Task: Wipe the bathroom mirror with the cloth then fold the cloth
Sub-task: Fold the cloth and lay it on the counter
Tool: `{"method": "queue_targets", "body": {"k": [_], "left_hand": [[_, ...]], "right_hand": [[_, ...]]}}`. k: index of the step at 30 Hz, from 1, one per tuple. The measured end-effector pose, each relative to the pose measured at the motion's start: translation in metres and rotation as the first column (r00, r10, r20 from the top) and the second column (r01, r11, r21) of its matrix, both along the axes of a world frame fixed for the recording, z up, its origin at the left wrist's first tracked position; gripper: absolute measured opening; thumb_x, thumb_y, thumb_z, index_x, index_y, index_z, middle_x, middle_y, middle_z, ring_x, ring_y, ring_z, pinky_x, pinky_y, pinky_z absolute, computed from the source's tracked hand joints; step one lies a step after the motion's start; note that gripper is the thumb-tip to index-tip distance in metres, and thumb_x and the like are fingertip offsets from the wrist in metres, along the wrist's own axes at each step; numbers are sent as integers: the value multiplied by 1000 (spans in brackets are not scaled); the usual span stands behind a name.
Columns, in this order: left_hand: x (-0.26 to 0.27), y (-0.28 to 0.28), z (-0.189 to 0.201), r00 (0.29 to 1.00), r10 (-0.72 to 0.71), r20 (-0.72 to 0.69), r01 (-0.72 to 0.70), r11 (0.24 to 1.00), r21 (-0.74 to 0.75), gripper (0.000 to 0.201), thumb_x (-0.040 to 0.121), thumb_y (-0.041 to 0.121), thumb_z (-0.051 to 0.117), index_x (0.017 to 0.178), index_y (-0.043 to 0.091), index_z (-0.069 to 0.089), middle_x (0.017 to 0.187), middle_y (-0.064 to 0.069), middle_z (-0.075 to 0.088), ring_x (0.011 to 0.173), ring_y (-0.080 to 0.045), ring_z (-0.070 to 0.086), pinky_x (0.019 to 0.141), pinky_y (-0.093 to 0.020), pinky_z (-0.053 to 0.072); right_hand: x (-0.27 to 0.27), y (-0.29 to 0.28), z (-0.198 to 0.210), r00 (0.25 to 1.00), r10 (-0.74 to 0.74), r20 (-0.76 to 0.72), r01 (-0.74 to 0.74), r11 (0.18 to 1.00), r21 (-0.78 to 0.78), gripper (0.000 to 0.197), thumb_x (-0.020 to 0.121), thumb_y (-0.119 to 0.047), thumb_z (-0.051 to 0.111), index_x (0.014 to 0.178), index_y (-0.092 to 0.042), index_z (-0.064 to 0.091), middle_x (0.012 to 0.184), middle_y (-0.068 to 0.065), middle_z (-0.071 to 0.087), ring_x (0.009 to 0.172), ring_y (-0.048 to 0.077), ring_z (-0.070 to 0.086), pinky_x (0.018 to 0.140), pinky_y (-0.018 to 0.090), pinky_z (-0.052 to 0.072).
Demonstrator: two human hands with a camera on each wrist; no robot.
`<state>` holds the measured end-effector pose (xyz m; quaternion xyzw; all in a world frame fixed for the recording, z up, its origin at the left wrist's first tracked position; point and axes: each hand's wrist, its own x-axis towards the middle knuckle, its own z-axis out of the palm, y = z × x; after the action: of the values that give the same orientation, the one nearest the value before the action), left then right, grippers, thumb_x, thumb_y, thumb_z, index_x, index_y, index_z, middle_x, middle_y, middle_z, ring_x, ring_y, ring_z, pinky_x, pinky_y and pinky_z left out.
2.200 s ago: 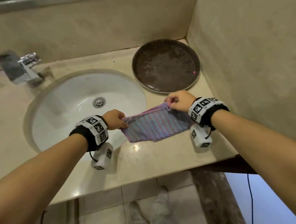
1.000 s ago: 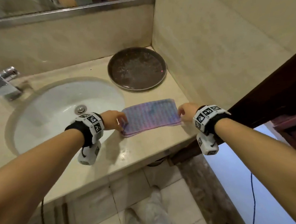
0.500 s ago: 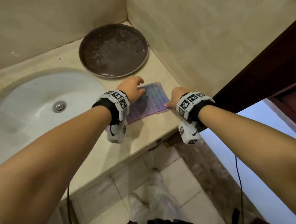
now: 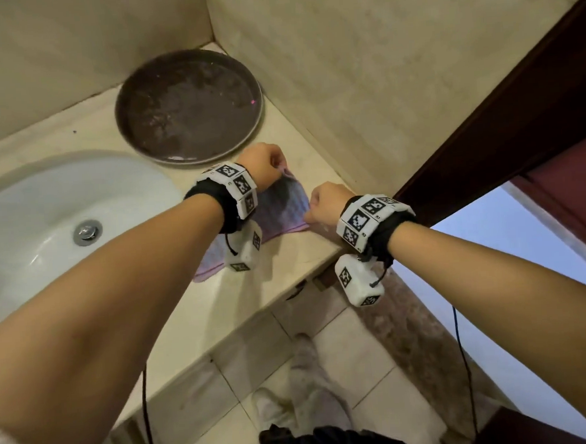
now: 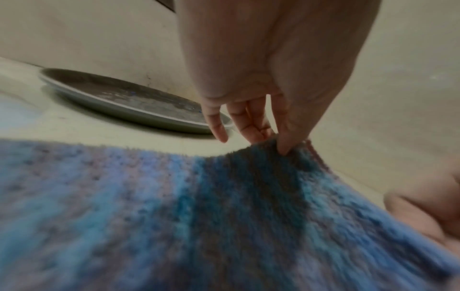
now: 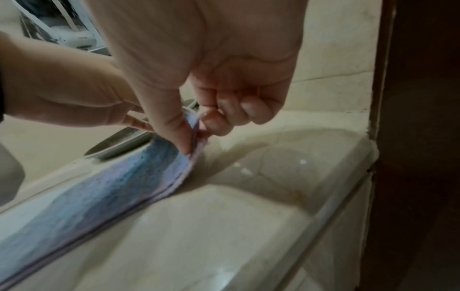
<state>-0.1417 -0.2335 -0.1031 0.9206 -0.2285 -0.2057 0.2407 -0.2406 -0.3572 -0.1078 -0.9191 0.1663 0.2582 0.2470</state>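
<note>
A blue and purple cloth [image 4: 283, 205], folded into layers, lies on the beige counter [image 4: 248, 307] right of the sink. My left hand [image 4: 264, 167] reaches across it and pinches its far right corner between thumb and fingers; the left wrist view shows that corner of the cloth [image 5: 199, 206] lifted under my left hand [image 5: 276, 141]. My right hand [image 4: 324, 199] pinches the near right corner, and the right wrist view shows thumb and forefinger of this right hand [image 6: 193, 135] clamping the cloth's [image 6: 112, 189] layered edge. My left forearm hides the cloth's left part.
A dark round tray [image 4: 188, 104] sits in the back corner just beyond the cloth. The white sink [image 4: 45, 230] with its drain lies to the left. A beige wall [image 4: 379, 79] and a dark door frame [image 4: 518, 112] close in on the right. The counter's front edge runs below my wrists.
My left hand has moved from lying flat on the cloth to pinching its far right corner. The right hand stays at the near right corner. The head view has come closer.
</note>
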Motion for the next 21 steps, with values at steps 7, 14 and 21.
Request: {"method": "queue_targets", "body": {"k": [7, 14, 21], "left_hand": [[-1, 88, 20, 999, -27, 34, 25, 998, 62, 16, 78, 0, 60, 89, 7, 69, 96, -17, 63, 93, -31, 59, 85, -38, 49], [-22, 166, 8, 998, 45, 52, -53, 985, 164, 30, 81, -4, 54, 105, 10, 66, 118, -16, 56, 108, -30, 53, 93, -36, 41], [-41, 186, -15, 963, 262, -61, -254, 960, 114, 33, 89, 3, 44, 119, 10, 57, 124, -11, 59, 113, -28, 54, 95, -32, 39]], "right_hand": [[-6, 58, 26, 991, 123, 58, -129, 983, 131, 20, 77, -20, 71, 70, -16, 53, 84, 9, 61, 81, 26, 59, 70, 32, 46], [-10, 140, 29, 911, 408, 65, -413, 902, 125, 26, 89, -29, 60, 71, -16, 47, 79, 3, 53, 82, 19, 49, 64, 25, 37], [14, 132, 11, 970, 194, 150, -199, 980, 25, 30, 96, -28, 47, 114, -6, 58, 115, 14, 61, 90, 29, 58, 68, 23, 40]]}}
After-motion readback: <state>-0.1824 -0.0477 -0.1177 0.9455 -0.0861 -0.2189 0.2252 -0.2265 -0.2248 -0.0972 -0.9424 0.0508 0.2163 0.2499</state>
